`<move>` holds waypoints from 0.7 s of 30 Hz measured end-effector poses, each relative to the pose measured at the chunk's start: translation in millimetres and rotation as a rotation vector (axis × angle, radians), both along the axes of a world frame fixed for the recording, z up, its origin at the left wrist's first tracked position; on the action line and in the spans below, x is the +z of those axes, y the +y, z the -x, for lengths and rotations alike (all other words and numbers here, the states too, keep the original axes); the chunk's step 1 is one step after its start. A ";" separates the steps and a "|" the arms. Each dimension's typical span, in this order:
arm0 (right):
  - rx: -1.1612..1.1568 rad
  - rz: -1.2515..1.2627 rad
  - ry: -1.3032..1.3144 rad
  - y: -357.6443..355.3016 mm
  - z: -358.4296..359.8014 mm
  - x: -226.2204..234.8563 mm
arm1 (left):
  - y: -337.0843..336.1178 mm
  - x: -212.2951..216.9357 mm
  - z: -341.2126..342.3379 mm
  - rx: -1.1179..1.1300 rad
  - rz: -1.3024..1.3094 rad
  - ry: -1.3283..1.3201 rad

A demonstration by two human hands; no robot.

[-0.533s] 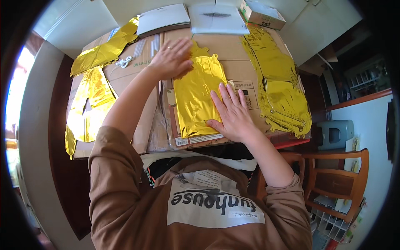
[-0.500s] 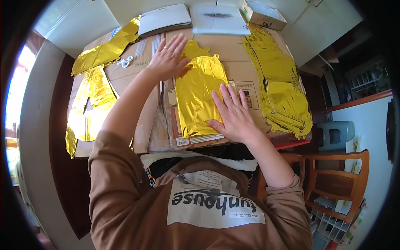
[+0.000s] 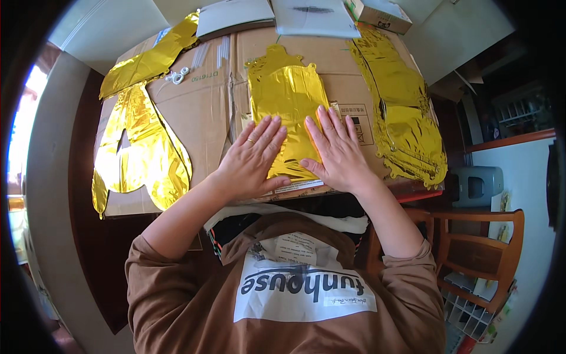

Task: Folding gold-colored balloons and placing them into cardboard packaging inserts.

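In front of me a gold foil balloon [image 3: 288, 94], flat and folded over, lies on the cardboard-covered table [image 3: 206, 118]. My left hand [image 3: 250, 156] rests flat on its near left part, fingers stretched out and a ring on one finger. Across from it my right hand [image 3: 337, 147] lies open along the near right edge, fingers spread. Neither hand grips anything. Beyond the fingertips the far end shows small tabs and a wavy outline. The near corners are partly hidden under my hands.
More flat gold foil balloons lie at the left [image 3: 138, 141] and right [image 3: 401, 106]. White ribbon rolls [image 3: 178, 75] and clear straws [image 3: 223, 52] sit at the far left. A white box [image 3: 234, 17], a white sheet [image 3: 315, 17] and a carton [image 3: 380, 15] line the back. A wooden chair [image 3: 480, 224] stands right.
My left hand has come down from the balloon's far left corner to its near left part. My right hand has stayed near the right edge, shifting slightly.
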State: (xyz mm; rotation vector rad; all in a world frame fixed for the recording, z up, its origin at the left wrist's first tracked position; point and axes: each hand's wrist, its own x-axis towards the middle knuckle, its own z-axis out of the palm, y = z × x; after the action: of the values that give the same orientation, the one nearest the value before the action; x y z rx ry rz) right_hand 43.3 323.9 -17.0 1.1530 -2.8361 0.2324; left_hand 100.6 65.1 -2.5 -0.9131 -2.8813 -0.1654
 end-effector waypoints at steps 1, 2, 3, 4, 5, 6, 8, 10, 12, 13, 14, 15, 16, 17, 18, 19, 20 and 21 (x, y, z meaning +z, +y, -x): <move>-0.001 -0.002 -0.001 -0.4 -0.4 0.5 | -2.6 0.0 -2.3 0.019 -0.005 0.001; -0.001 -0.006 -0.002 -0.8 -0.1 1.7 | -3.2 -0.3 -4.4 0.038 -0.012 0.001; -0.001 -0.010 -0.003 -1.2 0.0 2.1 | -1.7 0.1 -5.8 0.062 0.000 -0.006; 0.000 -0.019 -0.003 -1.7 -0.8 1.2 | -1.7 0.0 -7.3 0.067 0.001 -0.018; 0.000 -0.029 0.003 -1.8 -0.4 2.1 | -1.7 1.4 -7.3 0.072 0.001 -0.023; 0.001 -0.039 0.009 -1.3 0.1 2.8 | -1.7 2.3 -7.6 0.077 0.001 -0.029; 0.010 0.062 -0.070 1.5 2.1 0.8 | -1.5 1.0 -8.0 0.068 0.001 -0.028; 0.002 0.233 -0.225 6.7 7.2 5.4 | -1.7 0.3 -7.8 0.061 -0.002 -0.030; -0.027 0.472 -0.452 13.9 15.4 19.2 | -2.2 -1.0 -5.8 0.054 -0.012 -0.035; -0.024 0.693 -0.523 20.4 19.2 13.7 | -3.7 -1.3 -5.1 0.048 -0.024 -0.036; -0.024 0.653 -0.484 26.1 22.7 15.0 | -4.3 -1.9 -5.7 0.054 -0.033 -0.031; -0.025 0.614 -0.445 31.8 26.2 17.5 | -4.1 -2.3 -5.9 0.060 -0.043 -0.025; -0.024 0.574 -0.405 35.9 27.0 20.2 | -3.3 -2.7 -6.7 0.066 -0.052 -0.018; -0.055 0.539 -0.353 35.7 21.7 28.5 | -3.5 -0.4 -8.0 0.074 -0.054 -0.006; -0.037 0.405 -0.303 37.2 18.5 28.6 | -4.6 0.3 -9.4 0.061 -0.063 0.013; -0.017 0.271 -0.252 38.8 16.2 27.4 | -6.4 1.1 -10.8 0.050 -0.071 0.032; -0.003 0.138 -0.202 41.0 12.6 24.2 | -6.3 3.5 -11.3 0.035 -0.080 0.049; 0.018 0.133 -0.098 43.4 5.9 16.2 | -6.3 7.6 -13.7 0.031 -0.176 0.070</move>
State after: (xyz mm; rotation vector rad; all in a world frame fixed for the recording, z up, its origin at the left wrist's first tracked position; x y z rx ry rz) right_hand 37.3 367.2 -0.8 1.1708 -2.8432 0.4844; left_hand 114.3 58.8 5.0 -0.8248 -2.7623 -0.3697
